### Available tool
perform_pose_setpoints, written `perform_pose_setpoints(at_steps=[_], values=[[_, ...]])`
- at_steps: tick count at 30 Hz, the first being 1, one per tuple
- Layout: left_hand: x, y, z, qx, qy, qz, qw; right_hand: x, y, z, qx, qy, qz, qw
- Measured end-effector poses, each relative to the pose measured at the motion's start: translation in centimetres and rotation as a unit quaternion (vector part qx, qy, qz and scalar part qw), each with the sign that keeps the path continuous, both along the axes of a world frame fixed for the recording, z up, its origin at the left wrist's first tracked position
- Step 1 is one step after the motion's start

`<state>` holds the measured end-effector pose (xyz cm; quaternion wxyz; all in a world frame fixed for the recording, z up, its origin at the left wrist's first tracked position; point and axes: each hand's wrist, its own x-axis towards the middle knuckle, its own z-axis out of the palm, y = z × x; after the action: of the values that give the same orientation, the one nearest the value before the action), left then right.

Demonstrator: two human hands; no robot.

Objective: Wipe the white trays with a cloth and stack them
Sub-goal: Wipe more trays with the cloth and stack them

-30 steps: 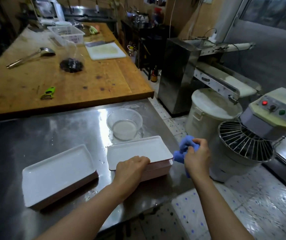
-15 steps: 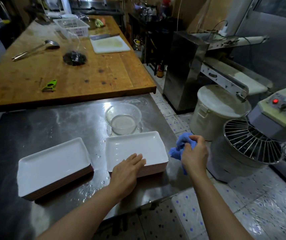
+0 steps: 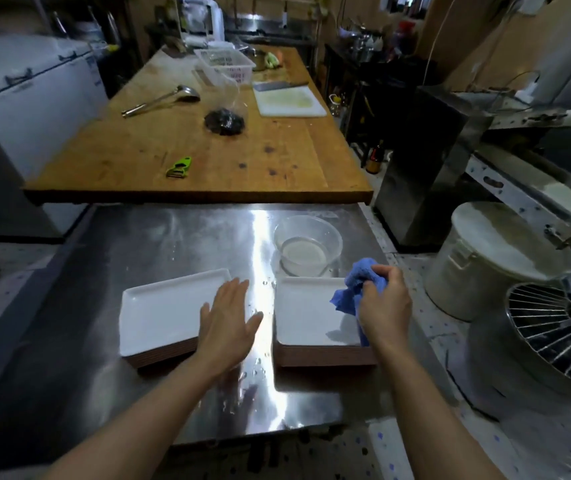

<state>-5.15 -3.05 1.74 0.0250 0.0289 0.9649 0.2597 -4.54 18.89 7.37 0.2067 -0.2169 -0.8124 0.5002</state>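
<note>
Two stacks of white trays stand on the steel table (image 3: 159, 244). The left stack (image 3: 163, 313) lies at a slant; the right stack (image 3: 306, 317) sits near the table's right edge. My left hand (image 3: 227, 323) is flat with straight fingers over the right edge of the left stack and the wet gap between the stacks. My right hand (image 3: 382, 303) grips a bunched blue cloth (image 3: 355, 289) above the right side of the right stack's top tray.
A clear bowl (image 3: 306, 247) with cloudy liquid stands just behind the right stack. A wooden table (image 3: 208, 157) with a green peeler, ladle and cutting board lies beyond. To the right of the table are a white lidded bin (image 3: 495, 258) and a mixer's wire guard (image 3: 554, 330).
My left hand has left the right stack's near edge and moved left to the gap beside the left stack. My right hand has carried the cloth from beyond the table's edge over the right stack.
</note>
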Motion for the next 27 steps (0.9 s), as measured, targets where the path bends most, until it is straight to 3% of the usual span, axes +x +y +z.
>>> perform_pose_setpoints(at_steps=[5, 10, 14, 19, 24, 27], values=[[-0.2, -8.8, 0.3, -0.033, -0.007, 0.155, 0.987, -1.3, -5.4, -0.4, 0.005, -0.008, 0.071, 0.997], [0.0, -15.0, -1.4, -0.021, -0.089, 0.269, 0.959, -1.9, -10.5, -1.3, 0.011, -0.017, 0.111, 0.994], [0.1, -17.2, -2.9, -0.037, -0.137, 0.262, 0.954, -2.1, -14.0, -2.0, -0.003, -0.032, 0.136, 0.99], [0.1, -17.7, -3.8, 0.008, -0.102, 0.23, 0.968, -2.7, -17.9, -3.0, -0.001, -0.038, 0.178, 0.983], [-0.3, -18.0, -3.7, 0.023, -0.086, 0.239, 0.967, -4.4, -20.5, -5.7, 0.115, -0.102, 0.245, 0.957], [-0.3, -18.3, -4.0, 0.052, -0.087, 0.238, 0.966, -4.6, -20.7, -8.2, 0.34, -0.184, 0.293, 0.875]])
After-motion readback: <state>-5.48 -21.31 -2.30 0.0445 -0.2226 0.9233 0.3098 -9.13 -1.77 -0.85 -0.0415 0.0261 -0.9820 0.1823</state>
